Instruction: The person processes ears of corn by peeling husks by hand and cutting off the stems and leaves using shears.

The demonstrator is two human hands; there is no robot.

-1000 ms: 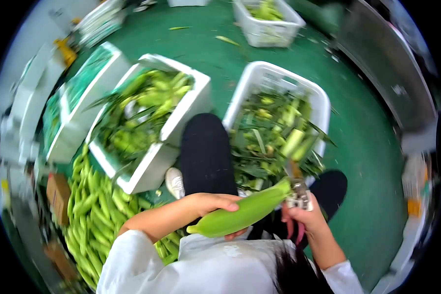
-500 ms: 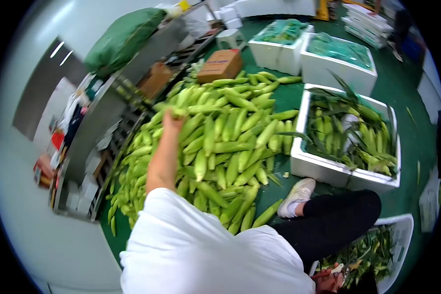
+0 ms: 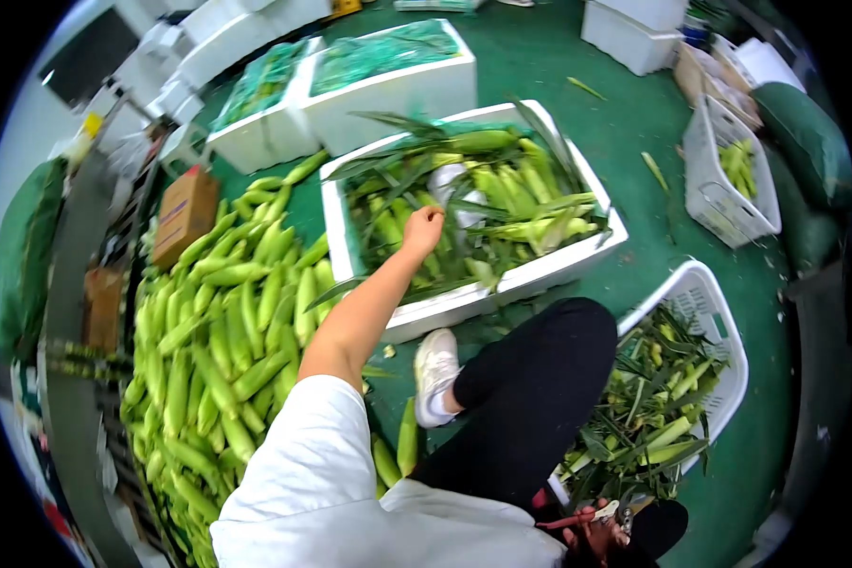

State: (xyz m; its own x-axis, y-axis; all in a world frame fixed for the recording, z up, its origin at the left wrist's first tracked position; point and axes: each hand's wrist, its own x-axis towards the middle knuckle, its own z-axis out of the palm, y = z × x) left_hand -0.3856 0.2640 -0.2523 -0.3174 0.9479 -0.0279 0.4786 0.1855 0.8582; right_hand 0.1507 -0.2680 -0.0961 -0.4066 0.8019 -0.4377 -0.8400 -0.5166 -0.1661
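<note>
My left hand (image 3: 424, 229) is stretched over a white foam box (image 3: 417, 315) of unhusked corn and long green leaves. Its fingers are curled closed, and what they hold, if anything, is hidden. Beneath and beside it lie ears of corn (image 3: 516, 189) around a pale wrapped object (image 3: 456, 194). Low in the view, my right hand (image 3: 596, 541) grips pruning shears (image 3: 587, 517) with red handles and a metal head. A white plastic basket (image 3: 726, 327) of leaves, husk trimmings and stalks stands close to that hand.
A large heap of corn ears (image 3: 222, 350) covers the floor on the left, with a cardboard box (image 3: 185, 216) behind it. More foam boxes (image 3: 388, 106) under green netting stand at the back. Another basket (image 3: 732, 199) is at the right. My shoe (image 3: 436, 374) rests beside the near box.
The view has swung to the right. My left hand has moved from the corn heap to above the foam box. My right hand still holds the shears.
</note>
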